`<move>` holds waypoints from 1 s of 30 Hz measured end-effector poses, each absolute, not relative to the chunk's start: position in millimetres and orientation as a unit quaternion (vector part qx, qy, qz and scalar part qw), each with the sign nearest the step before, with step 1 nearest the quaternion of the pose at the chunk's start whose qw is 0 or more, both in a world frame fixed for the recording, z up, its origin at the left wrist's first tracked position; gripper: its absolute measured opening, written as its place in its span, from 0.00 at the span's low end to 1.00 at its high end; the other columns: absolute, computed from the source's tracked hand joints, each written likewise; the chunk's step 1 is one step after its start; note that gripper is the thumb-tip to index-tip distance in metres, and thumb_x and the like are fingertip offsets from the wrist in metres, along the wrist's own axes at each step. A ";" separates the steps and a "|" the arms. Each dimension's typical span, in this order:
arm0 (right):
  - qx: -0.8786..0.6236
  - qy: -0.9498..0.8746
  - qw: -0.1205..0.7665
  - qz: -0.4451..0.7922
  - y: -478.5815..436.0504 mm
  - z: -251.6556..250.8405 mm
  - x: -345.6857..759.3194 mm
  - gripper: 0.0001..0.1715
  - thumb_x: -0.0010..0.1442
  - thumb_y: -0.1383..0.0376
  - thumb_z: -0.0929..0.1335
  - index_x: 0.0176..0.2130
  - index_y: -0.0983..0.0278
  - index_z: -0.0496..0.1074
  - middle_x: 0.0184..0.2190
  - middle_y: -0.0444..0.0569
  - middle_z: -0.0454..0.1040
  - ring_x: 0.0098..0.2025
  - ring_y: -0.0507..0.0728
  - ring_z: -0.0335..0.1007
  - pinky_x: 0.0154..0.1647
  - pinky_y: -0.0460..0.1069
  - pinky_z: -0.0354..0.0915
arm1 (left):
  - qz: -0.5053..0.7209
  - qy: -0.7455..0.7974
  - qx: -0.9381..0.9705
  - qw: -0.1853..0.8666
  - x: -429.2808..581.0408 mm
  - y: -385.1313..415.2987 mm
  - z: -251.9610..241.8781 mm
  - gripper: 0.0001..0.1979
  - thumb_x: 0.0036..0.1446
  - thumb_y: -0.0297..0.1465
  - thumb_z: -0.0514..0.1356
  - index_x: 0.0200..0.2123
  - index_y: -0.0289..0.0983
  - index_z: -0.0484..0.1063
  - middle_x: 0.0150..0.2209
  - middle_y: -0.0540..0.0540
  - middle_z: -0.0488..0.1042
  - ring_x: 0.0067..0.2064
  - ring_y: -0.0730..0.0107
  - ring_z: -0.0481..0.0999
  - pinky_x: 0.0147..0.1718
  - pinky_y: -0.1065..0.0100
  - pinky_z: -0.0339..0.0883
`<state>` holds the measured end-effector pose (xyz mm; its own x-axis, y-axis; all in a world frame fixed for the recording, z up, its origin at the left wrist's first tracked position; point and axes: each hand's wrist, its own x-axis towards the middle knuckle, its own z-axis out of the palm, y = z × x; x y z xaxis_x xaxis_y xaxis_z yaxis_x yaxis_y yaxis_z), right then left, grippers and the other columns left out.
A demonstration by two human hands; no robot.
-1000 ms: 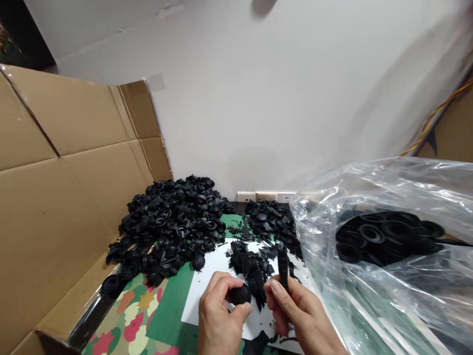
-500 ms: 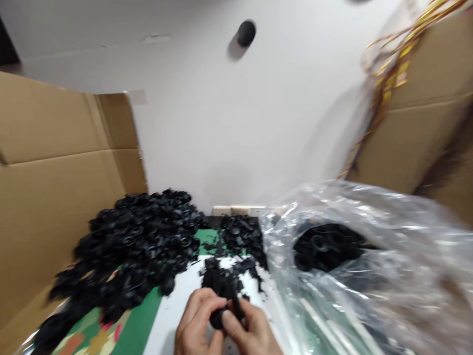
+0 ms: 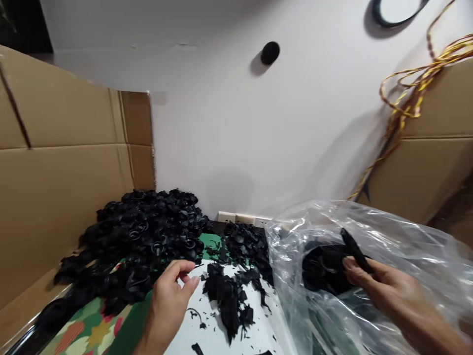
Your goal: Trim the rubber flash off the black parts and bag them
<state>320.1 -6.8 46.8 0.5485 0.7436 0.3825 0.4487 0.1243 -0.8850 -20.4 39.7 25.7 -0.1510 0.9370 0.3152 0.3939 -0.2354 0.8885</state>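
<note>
My right hand [image 3: 391,288] reaches into the mouth of a clear plastic bag [image 3: 369,222]. A slim black stick-like piece [image 3: 356,250] is gripped in it, pointing up and left; its exact kind does not show. Under the fingertips lie black rubber-looking parts [image 3: 325,266] with ring shapes, inside the bag. Over the left edge of a white board [image 3: 185,335] hovers my left hand [image 3: 170,298]. Its thumb and forefinger are apart, with nothing seen between them. Black scraps [image 3: 227,301] lie on the board, right of that hand.
A large heap of black parts [image 3: 148,236] spreads at the left, against a cardboard panel [image 3: 81,118]. More scraps [image 3: 247,244] sit near a power strip [image 3: 236,218] by the wall. Yellow-brown twisted wires [image 3: 410,98] hang over cardboard [image 3: 439,103] at the right.
My hands have separated from over the board. The right moved right to the bag with the black stick-like piece; the left moved slightly left and up and no longer holds the small black part.
</note>
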 end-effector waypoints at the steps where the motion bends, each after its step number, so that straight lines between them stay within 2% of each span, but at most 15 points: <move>1: -0.669 -0.487 0.551 0.109 -2.4 40.7 324.5 0.16 0.47 0.55 0.70 0.14 0.59 0.72 0.12 0.48 0.70 0.17 0.57 0.66 0.21 0.51 0.54 | 0.507 0.560 0.608 0.245 -20.5 42.8 30.0 0.07 0.43 0.32 0.62 0.29 0.38 0.76 0.24 0.51 0.72 0.21 0.69 0.68 0.21 0.70 0.62; 4: -0.722 -0.549 0.417 0.044 7.5 23.5 334.7 0.14 0.47 0.60 0.68 0.13 0.56 0.67 0.13 0.50 0.69 0.17 0.59 0.66 0.23 0.54 0.53 | 0.403 0.546 0.708 0.196 -14.1 49.6 39.5 0.07 0.49 0.28 0.56 0.28 0.38 0.75 0.28 0.47 0.75 0.30 0.64 0.73 0.30 0.67 0.65; 8: -0.831 -0.498 0.242 0.048 13.4 22.5 343.0 0.08 0.45 0.66 0.64 0.18 0.54 0.62 0.17 0.54 0.73 0.22 0.66 0.71 0.23 0.55 0.57 | 0.319 0.510 0.774 0.194 0.8 49.0 43.4 0.10 0.49 0.23 0.55 0.25 0.38 0.75 0.25 0.48 0.75 0.29 0.64 0.73 0.30 0.66 0.62; 10: -0.856 -0.471 0.204 0.058 13.1 25.7 342.0 0.04 0.45 0.66 0.63 0.24 0.55 0.65 0.22 0.57 0.75 0.27 0.69 0.74 0.25 0.56 0.59 | 0.286 0.480 0.806 0.196 7.5 44.5 42.3 0.10 0.48 0.22 0.55 0.26 0.38 0.75 0.27 0.48 0.75 0.30 0.65 0.72 0.31 0.67 0.62; 13: -0.842 -0.481 0.231 0.078 8.8 22.8 338.8 0.15 0.49 0.59 0.61 0.39 0.58 0.66 0.29 0.58 0.78 0.33 0.70 0.75 0.30 0.56 0.63 | 0.228 0.415 0.856 0.208 14.8 36.1 36.1 0.11 0.44 0.20 0.58 0.29 0.40 0.76 0.31 0.49 0.75 0.33 0.66 0.72 0.32 0.69 0.61; 14: -0.833 -0.486 0.249 0.086 6.6 20.2 338.5 0.18 0.50 0.56 0.60 0.41 0.58 0.66 0.30 0.58 0.79 0.34 0.69 0.75 0.32 0.56 0.64 | 0.202 0.393 0.875 0.199 16.5 33.8 33.0 0.13 0.42 0.18 0.58 0.30 0.40 0.76 0.33 0.49 0.75 0.34 0.65 0.72 0.31 0.69 0.61; 17: -0.802 -0.496 0.316 0.101 -1.5 14.1 339.3 0.20 0.44 0.53 0.62 0.37 0.58 0.68 0.29 0.56 0.79 0.31 0.67 0.75 0.32 0.55 0.65 | 0.119 0.361 0.919 0.103 20.1 30.5 23.8 0.19 0.41 0.14 0.54 0.32 0.40 0.74 0.38 0.46 0.73 0.37 0.62 0.71 0.29 0.68 0.58; 19: -0.783 -0.500 0.355 0.100 -6.5 14.7 339.4 0.18 0.41 0.52 0.63 0.32 0.58 0.70 0.28 0.54 0.79 0.30 0.66 0.75 0.30 0.54 0.66 | 0.100 0.377 0.918 0.073 21.5 32.4 20.9 0.16 0.42 0.15 0.54 0.31 0.39 0.73 0.37 0.45 0.72 0.35 0.62 0.70 0.28 0.67 0.57; 22: -0.764 -0.505 0.392 0.089 -13.2 19.7 338.2 0.17 0.42 0.51 0.63 0.28 0.58 0.72 0.27 0.51 0.80 0.31 0.65 0.76 0.30 0.53 0.66 | 0.166 0.431 0.876 0.140 22.3 40.8 23.3 0.11 0.48 0.19 0.53 0.27 0.38 0.71 0.33 0.47 0.70 0.30 0.66 0.70 0.27 0.68 0.56; 25: -0.760 -0.494 0.417 0.067 -21.2 23.6 335.2 0.19 0.47 0.49 0.63 0.26 0.60 0.73 0.23 0.49 0.78 0.27 0.63 0.74 0.27 0.51 0.65 | 0.275 0.459 0.813 0.229 21.2 50.7 28.9 0.09 0.48 0.21 0.53 0.21 0.38 0.69 0.28 0.49 0.69 0.30 0.65 0.69 0.29 0.67 0.57; 28: -0.747 -0.459 0.477 0.055 -28.0 26.6 323.8 0.22 0.49 0.48 0.64 0.30 0.62 0.75 0.27 0.51 0.79 0.30 0.62 0.74 0.28 0.50 0.66 | 0.350 0.475 0.741 0.321 19.1 56.7 31.0 0.08 0.46 0.24 0.53 0.19 0.39 0.65 0.22 0.52 0.67 0.26 0.67 0.68 0.27 0.68 0.57; 30: -0.714 -0.464 0.517 0.079 -28.5 29.3 307.0 0.24 0.51 0.48 0.64 0.35 0.63 0.75 0.31 0.51 0.79 0.33 0.62 0.73 0.29 0.49 0.66 | 0.356 0.495 0.714 0.344 17.4 57.2 29.7 0.07 0.47 0.26 0.51 0.21 0.40 0.65 0.18 0.54 0.64 0.22 0.67 0.68 0.23 0.69 0.56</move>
<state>307.0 -28.5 29.3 0.5562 0.7452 0.3678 0.5821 -0.0334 -0.8125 17.4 57.2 29.7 0.2576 0.9516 0.1677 0.4620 -0.2738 0.8436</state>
